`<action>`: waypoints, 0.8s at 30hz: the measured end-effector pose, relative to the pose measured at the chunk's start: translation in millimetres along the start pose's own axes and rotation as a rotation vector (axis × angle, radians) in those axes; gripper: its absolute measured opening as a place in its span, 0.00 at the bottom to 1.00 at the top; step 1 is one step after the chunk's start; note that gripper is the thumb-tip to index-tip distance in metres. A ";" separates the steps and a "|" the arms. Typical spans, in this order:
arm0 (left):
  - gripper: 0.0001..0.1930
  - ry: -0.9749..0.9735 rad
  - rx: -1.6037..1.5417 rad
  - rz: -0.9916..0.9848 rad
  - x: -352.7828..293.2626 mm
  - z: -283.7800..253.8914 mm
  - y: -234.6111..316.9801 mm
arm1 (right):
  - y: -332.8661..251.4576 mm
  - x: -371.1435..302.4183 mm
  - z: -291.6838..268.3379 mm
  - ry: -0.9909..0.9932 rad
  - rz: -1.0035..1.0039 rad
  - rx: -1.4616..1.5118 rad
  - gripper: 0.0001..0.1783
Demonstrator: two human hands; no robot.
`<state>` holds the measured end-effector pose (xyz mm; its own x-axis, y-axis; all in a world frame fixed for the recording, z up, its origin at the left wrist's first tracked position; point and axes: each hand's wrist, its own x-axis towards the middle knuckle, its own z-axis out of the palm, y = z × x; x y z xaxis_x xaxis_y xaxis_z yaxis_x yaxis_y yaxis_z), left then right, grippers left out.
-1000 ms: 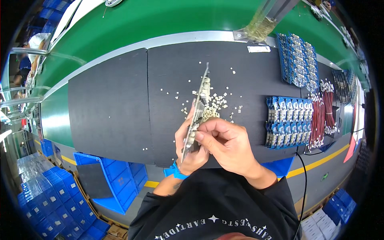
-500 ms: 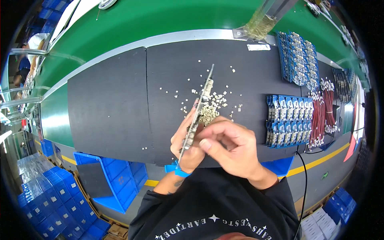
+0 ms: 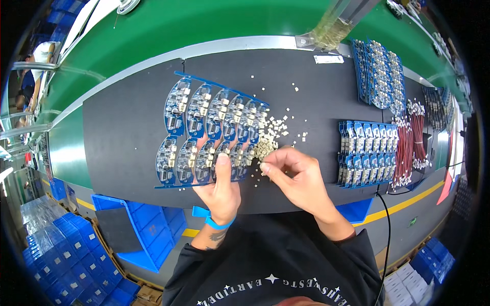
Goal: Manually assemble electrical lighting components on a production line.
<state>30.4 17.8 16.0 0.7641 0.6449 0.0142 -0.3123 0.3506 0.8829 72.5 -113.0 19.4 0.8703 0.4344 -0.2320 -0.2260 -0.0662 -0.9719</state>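
A blue panel of circuit boards (image 3: 209,133) is held flat and face up, just above the dark mat (image 3: 122,137). It is gripped at its near edge by the left hand (image 3: 220,189), with the thumb pressed on top and the other fingers tucked underneath. For this step to go well, the panel is best kept level and still, so the small parts already on it are not tipped off. Just to the right of that hand, a heap of tiny white connectors (image 3: 266,145) lies on the mat, touching the panel's right end. The right hand (image 3: 296,176) is at the near side of the heap, with thumb and first finger pinched together at one small piece. Only one piece should be picked at a time, and it should be turned the right way before it is pushed in. Far to the right of this hand, more blue boards (image 3: 368,152) and red wires (image 3: 408,145) are laid out.
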 end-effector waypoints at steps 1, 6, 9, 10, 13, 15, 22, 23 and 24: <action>0.25 -0.034 -0.011 -0.023 -0.9 -2.2 1.9 | 7.1 2.7 1.2 0.065 -0.089 -0.080 0.07; 0.36 -0.232 0.097 -0.071 -13.7 -8.1 5.3 | 15.3 4.8 11.1 0.092 0.008 0.140 0.08; 0.36 -0.328 0.284 -0.050 -18.0 -21.6 2.8 | 13.0 5.7 9.4 0.072 0.070 0.160 0.08; 0.36 -0.353 0.360 -0.047 -19.1 -24.7 3.4 | 12.7 5.9 8.1 0.065 0.083 0.171 0.07; 0.26 -0.383 0.505 0.007 -22.0 -26.5 7.1 | 17.5 7.2 4.1 0.046 0.093 0.174 0.08; 0.22 -0.350 0.486 -0.012 -24.3 -24.5 7.6 | 15.6 6.8 3.5 0.033 0.106 0.196 0.07; 0.29 -0.616 0.882 0.259 -22.6 -39.4 6.9 | 12.1 5.8 0.2 0.021 0.066 0.040 0.08; 0.30 -0.645 0.922 0.297 -22.6 -42.0 6.6 | 13.1 6.7 0.5 0.023 0.052 0.068 0.08; 0.30 -0.660 0.948 0.334 -20.7 -38.9 9.3 | 14.2 7.7 1.0 0.025 0.037 0.096 0.09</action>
<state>-10.3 34.1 5.6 0.9527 0.0399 0.3012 -0.2221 -0.5852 0.7799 75.6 -109.7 3.9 0.8711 0.4105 -0.2696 -0.2978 0.0048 -0.9546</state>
